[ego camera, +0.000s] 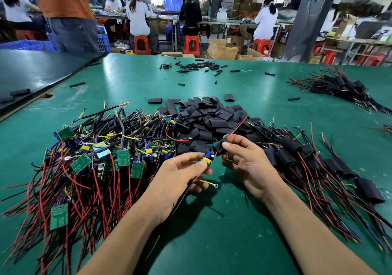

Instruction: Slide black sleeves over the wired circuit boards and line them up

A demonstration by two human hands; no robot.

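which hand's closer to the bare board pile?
Left. The left hand sits just right of the bare board pile; the right hand is farther right, beyond it.

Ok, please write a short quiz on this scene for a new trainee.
1. True or false: the black sleeve in the right hand already covers the circuit board fully.
2. Where do the finished sleeved boards lie? A) left of the hands B) right of the hands C) on a stool
3. Fill in: the ___ hand pinches the circuit board.
Key: 1 false, the board is still bare; 2 B; 3 left hand.
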